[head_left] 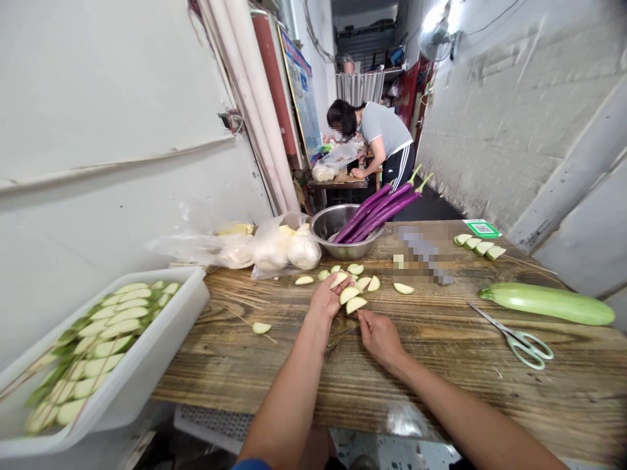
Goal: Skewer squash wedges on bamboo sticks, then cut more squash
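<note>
My left hand [324,299] is closed around a half-round zucchini slice [339,280], above the middle of the wooden table. Two more slices [356,305] sit close together at the near side of its fingers, seemingly threaded on a thin skewer. My right hand [382,336] pinches the skewer's near end, just below these slices; most of the stick is hidden. Several loose slices [373,283] lie around and beyond my left hand. One slice [261,328] with a stick under it rests to the left. Farther right is a finished-looking row of skewered slices [483,249].
A white tub [193,307] of skewered slices stands left. Bare sticks [245,290], bagged white vegetables [304,251] and a steel bowl [323,225] with purple eggplants [372,212] lie behind. Right are a whole zucchini [548,302] and scissors [514,336]. A person [386,130] bends over another table.
</note>
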